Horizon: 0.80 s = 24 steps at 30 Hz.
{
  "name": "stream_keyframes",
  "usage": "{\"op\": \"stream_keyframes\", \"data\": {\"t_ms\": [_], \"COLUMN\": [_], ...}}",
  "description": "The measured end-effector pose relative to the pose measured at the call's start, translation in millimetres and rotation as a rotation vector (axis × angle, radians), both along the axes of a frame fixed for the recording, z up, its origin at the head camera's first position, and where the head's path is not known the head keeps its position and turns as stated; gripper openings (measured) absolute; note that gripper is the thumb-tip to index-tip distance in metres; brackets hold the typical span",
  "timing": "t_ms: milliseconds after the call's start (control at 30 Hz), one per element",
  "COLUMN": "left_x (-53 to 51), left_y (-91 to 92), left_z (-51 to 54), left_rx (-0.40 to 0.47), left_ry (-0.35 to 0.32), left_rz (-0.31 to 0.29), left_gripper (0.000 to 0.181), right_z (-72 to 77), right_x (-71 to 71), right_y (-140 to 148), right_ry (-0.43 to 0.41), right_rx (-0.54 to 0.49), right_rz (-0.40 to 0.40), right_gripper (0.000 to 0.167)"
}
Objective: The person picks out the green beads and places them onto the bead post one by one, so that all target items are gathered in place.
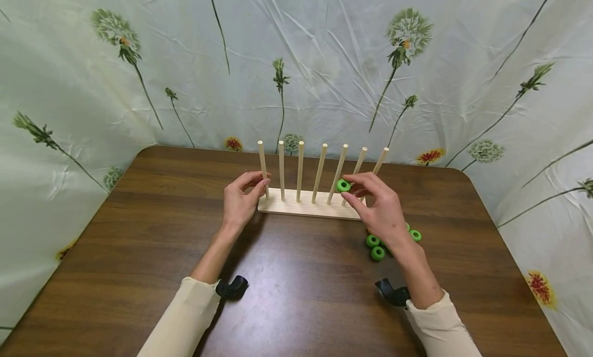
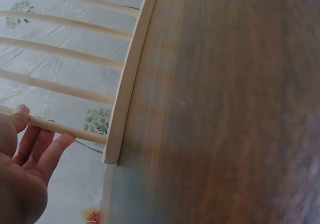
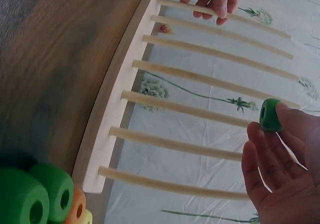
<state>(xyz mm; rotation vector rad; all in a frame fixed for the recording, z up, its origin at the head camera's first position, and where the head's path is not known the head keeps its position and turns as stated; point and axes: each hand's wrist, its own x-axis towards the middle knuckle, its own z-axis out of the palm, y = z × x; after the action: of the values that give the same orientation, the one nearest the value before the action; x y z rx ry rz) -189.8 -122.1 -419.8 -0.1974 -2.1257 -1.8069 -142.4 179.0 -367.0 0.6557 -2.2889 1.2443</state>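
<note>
A pale wooden board point(image 1: 306, 209) with several upright wooden pegs point(image 1: 300, 172) stands on the table. My left hand point(image 1: 241, 200) pinches the leftmost peg point(image 2: 82, 134) low down, between thumb and fingers, in the head and left wrist views. My right hand point(image 1: 381, 205) pinches a green bead point(image 1: 343, 185) with a hole through it, between thumb and fingertips. In the head view that bead appears in front of the pegs toward the right; in the right wrist view the bead point(image 3: 270, 115) is near the pegs' upper part. The pegs bear no beads.
More green beads point(image 1: 377, 253) lie on the brown wooden table point(image 1: 296, 305), partly hidden under my right forearm. An orange bead point(image 3: 76, 206) and a yellow one point(image 3: 88, 217) show among them in the right wrist view. A flower-printed cloth point(image 1: 324, 64) hangs behind the table.
</note>
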Motion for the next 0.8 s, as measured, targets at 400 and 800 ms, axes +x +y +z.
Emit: {"op": "stream_keyframes", "data": {"t_ms": [400, 800], "left_x": [-1.7, -2.2], "left_y": [-0.1, 0.3], "left_z": [-3.3, -2.7], "left_rx": [0.007, 0.000], "left_ry": [0.007, 0.027], "left_rz": [0.006, 0.001], "left_gripper": [0.017, 0.016], "right_z": [1.9, 9.8], "right_x": [-1.3, -3.8], "right_y": [-14.0, -26.9], "right_ry": [0.050, 0.059], "right_rx": [0.030, 0.017], "right_rz": [0.044, 0.070], "right_gripper": [0.035, 0.035]}}
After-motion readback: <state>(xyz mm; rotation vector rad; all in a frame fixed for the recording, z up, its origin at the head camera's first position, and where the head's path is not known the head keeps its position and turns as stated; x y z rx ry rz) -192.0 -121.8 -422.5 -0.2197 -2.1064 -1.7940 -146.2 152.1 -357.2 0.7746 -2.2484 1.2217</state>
